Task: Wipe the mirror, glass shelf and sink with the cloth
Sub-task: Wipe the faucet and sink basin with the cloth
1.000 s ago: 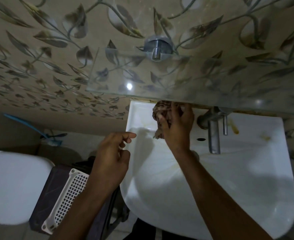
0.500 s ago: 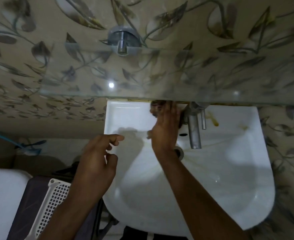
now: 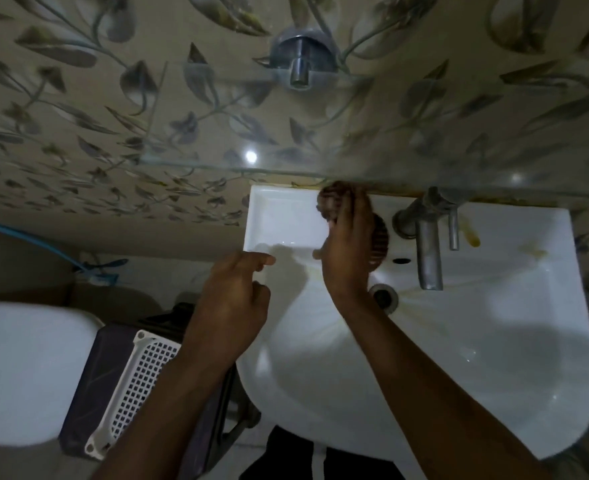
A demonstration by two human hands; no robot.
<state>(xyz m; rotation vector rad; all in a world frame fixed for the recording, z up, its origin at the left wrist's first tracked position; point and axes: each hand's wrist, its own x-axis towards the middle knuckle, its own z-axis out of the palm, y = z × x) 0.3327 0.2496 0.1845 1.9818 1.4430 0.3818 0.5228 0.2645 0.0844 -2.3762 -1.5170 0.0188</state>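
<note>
Right hand [image 3: 346, 244] pressing soft, light cloth [image 3: 377, 242] flat on sink [image 3: 286, 223] ledge, bunching under palm; left hand [image 3: 230, 306] hovering, loosely curled, gripping nothing.

Behind and above the grip, the wall [image 3: 78, 81] is tiled in beige with a grey leaf-and-vine pattern, the tiles glossy enough to catch two small bright spots of ceiling light. Straight above the grip a round grey metal bracket [image 3: 301, 60] juts from the wall. Left of the grip and lower, a blue hose [image 3: 40, 245] slants down along a plain beige band. Farther down-left sits a white toilet lid [image 3: 22, 372], and between it and the grip stands a dark bin with a white perforated basket [image 3: 132, 393] against it. The room is dim, with pale floor tiles near the bottom edge
</note>
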